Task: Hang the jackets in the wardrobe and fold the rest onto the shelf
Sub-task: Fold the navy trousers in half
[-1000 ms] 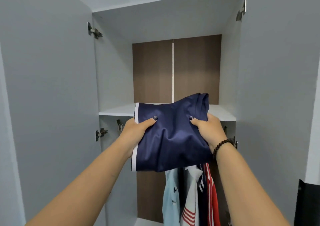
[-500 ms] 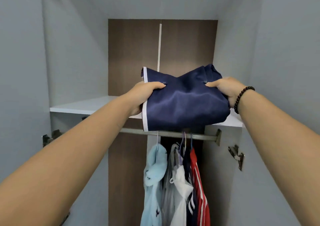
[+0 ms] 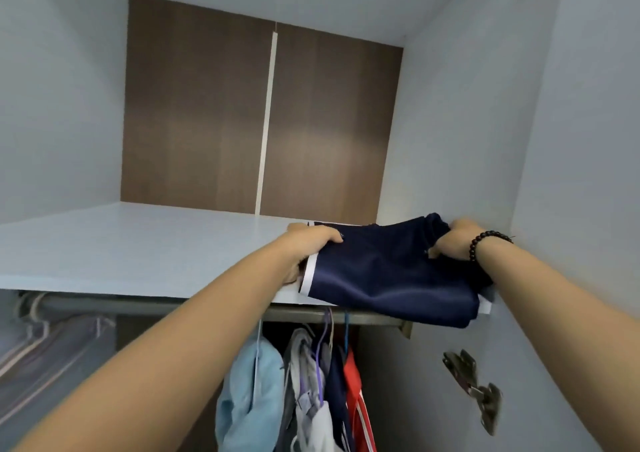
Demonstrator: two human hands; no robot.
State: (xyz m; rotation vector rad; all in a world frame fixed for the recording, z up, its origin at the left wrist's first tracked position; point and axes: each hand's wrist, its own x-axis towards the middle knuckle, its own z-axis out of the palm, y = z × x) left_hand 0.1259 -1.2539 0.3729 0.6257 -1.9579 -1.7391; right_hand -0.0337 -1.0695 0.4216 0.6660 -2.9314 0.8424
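A folded navy garment with white trim (image 3: 384, 271) lies on the right end of the white wardrobe shelf (image 3: 138, 247), its near edge hanging slightly over the shelf front. My left hand (image 3: 311, 243) grips its left side by the white stripe. At its right side, close to the wardrobe's right wall, my right hand (image 3: 453, 240), with a bead bracelet at the wrist, is closed on the cloth. Below the shelf, several jackets (image 3: 304, 389) hang from the rail (image 3: 304, 314): light blue, grey-white, navy and red.
The shelf's left and middle parts are bare, with a brown back panel (image 3: 256, 115) behind. A metal door hinge (image 3: 474, 386) sticks out on the right wall below the shelf. Empty hangers (image 3: 45, 340) show at the lower left.
Both hands have carried the navy garment forward and down from mid-air onto the right end of the shelf. The view has moved closer and tilted up.
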